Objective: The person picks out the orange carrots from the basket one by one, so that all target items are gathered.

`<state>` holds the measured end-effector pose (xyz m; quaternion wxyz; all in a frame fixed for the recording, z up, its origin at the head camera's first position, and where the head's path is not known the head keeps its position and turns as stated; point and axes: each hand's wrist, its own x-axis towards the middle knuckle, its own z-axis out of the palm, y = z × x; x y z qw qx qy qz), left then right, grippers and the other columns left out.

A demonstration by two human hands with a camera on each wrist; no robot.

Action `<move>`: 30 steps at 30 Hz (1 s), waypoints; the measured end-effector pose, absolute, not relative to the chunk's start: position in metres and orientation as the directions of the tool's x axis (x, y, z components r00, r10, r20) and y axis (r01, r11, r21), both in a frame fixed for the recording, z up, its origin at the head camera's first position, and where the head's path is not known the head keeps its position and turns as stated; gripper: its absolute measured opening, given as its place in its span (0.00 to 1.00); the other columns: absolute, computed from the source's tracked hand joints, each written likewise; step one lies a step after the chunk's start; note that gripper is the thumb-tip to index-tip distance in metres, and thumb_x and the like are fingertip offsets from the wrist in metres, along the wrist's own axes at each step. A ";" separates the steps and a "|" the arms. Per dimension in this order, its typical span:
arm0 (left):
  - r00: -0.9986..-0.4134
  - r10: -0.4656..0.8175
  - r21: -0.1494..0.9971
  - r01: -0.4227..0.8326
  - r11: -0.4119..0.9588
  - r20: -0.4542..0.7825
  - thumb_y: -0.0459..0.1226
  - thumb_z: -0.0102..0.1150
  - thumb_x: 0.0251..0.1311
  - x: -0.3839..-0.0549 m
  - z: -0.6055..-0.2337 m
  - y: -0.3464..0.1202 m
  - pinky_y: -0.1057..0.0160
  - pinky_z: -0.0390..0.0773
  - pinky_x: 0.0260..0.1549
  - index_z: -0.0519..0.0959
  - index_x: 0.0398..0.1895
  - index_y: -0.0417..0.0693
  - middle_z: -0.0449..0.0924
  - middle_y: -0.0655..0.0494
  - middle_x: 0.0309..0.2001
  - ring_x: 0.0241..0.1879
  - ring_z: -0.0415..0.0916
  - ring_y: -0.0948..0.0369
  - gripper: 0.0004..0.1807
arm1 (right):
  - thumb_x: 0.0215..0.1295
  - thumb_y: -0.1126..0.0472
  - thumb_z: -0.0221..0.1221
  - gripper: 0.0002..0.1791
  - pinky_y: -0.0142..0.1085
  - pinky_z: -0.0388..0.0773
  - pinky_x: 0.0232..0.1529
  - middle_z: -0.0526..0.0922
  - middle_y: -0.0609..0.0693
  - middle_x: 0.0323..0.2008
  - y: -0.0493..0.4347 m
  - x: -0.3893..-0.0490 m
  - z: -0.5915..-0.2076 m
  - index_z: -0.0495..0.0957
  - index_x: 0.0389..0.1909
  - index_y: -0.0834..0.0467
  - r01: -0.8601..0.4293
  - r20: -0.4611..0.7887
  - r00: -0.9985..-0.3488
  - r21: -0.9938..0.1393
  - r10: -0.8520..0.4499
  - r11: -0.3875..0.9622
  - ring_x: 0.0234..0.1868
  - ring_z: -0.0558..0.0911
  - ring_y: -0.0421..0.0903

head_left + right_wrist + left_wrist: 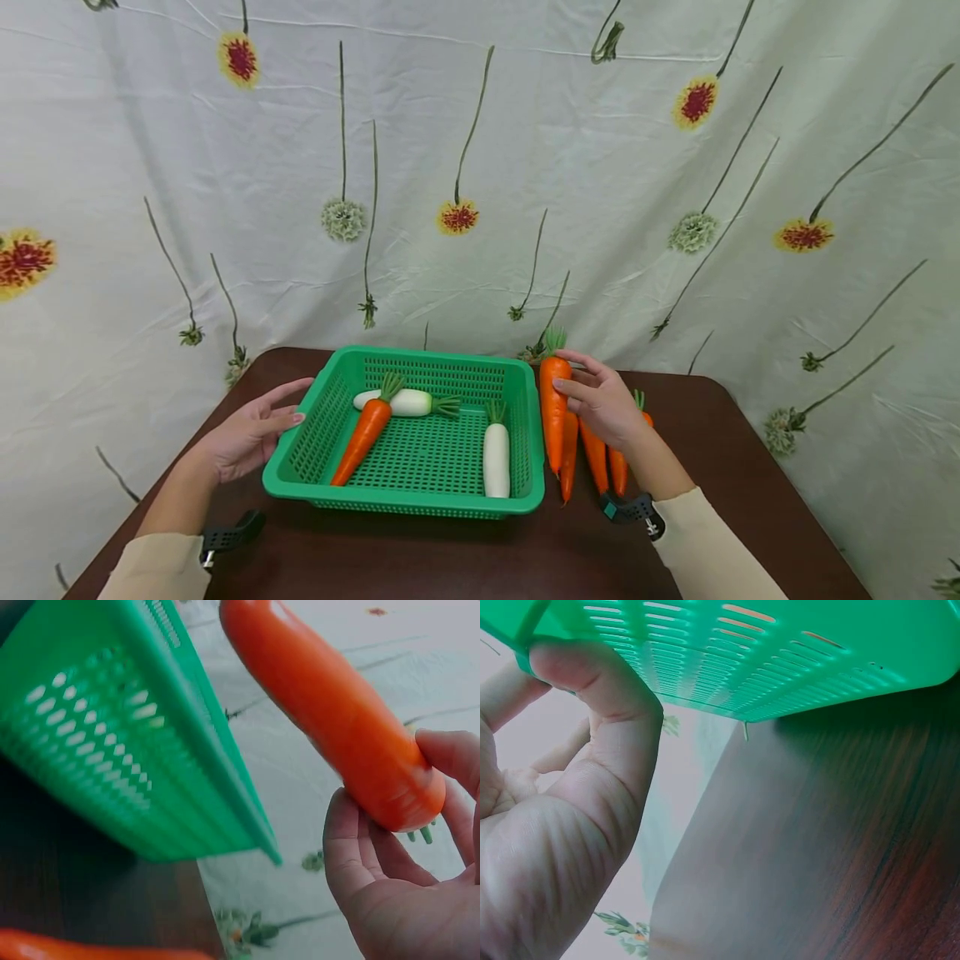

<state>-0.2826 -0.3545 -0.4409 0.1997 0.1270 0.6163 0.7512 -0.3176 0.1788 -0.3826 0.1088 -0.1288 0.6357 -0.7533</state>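
Note:
My right hand (603,406) holds a carrot (553,408) near its leafy end, thumb on one side and fingers on the other. The carrot hangs tip down beside the right wall of a green plastic basket (405,500); in the right wrist view, the carrot (337,712) slants across with its thick end in the fingers. My left hand (243,433) is at the basket's left rim, its thumb (570,664) touching the rim and its fingers loosely extended. Inside the basket lie another carrot (363,439) and two white radishes, one at the back (405,402) and one at the right (496,461).
Several more carrots (595,458) lie on the dark brown table (420,558) to the basket's right, partly hidden under my right hand and wrist. A flower-printed cloth (420,275) hangs behind the table. Straps with small devices (633,508) circle both wrists.

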 end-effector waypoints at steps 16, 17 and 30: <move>-0.902 0.425 0.980 -0.142 -0.142 -0.069 0.28 0.44 0.78 -0.283 -0.440 -0.354 0.47 0.86 0.51 0.34 0.83 0.47 0.83 0.60 0.59 0.53 0.86 0.55 0.41 | 0.72 0.64 0.62 0.29 0.30 0.86 0.48 0.83 0.40 0.51 0.246 -0.314 -0.414 0.68 0.72 0.61 -0.088 0.095 -0.986 -0.994 -0.139 -0.061 0.47 0.86 0.39; -0.903 0.424 0.980 -0.142 -0.141 -0.069 0.28 0.44 0.78 -0.282 -0.439 -0.354 0.47 0.86 0.51 0.34 0.83 0.47 0.82 0.60 0.59 0.54 0.86 0.55 0.41 | 0.72 0.65 0.63 0.30 0.31 0.87 0.48 0.83 0.39 0.51 0.251 -0.314 -0.415 0.68 0.72 0.61 -0.100 0.106 -0.986 -0.994 -0.131 -0.052 0.47 0.86 0.39; -0.891 0.452 0.973 -0.140 -0.184 -0.043 0.27 0.43 0.78 -0.281 -0.439 -0.353 0.47 0.86 0.51 0.40 0.82 0.50 0.82 0.57 0.60 0.54 0.86 0.53 0.38 | 0.72 0.71 0.59 0.25 0.29 0.86 0.50 0.86 0.40 0.49 0.314 -0.316 -0.435 0.75 0.68 0.59 -0.167 0.180 -0.976 -0.980 -0.126 -0.110 0.47 0.87 0.37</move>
